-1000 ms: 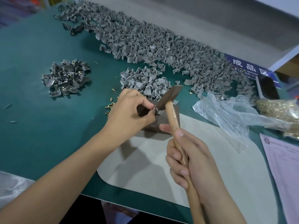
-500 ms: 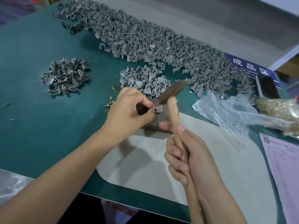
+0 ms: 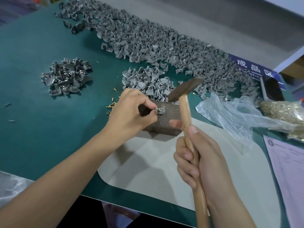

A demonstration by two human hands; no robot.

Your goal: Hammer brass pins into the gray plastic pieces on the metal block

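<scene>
Head view, green mat (image 3: pixel 41 129), grey wall (image 3: pixel 213 22)

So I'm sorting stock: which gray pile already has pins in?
The small darker pile far left, set apart from the others; brass glints show in its pieces. The two paler piles show none.

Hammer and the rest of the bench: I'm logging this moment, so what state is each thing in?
Hammer: raised above the block, gripped by right hand.
Gray plastic piece: on metal block, pinched by left hand.
Brass pin: standing in the piece.
Plastic bag: crumpled, lying open.
</scene>
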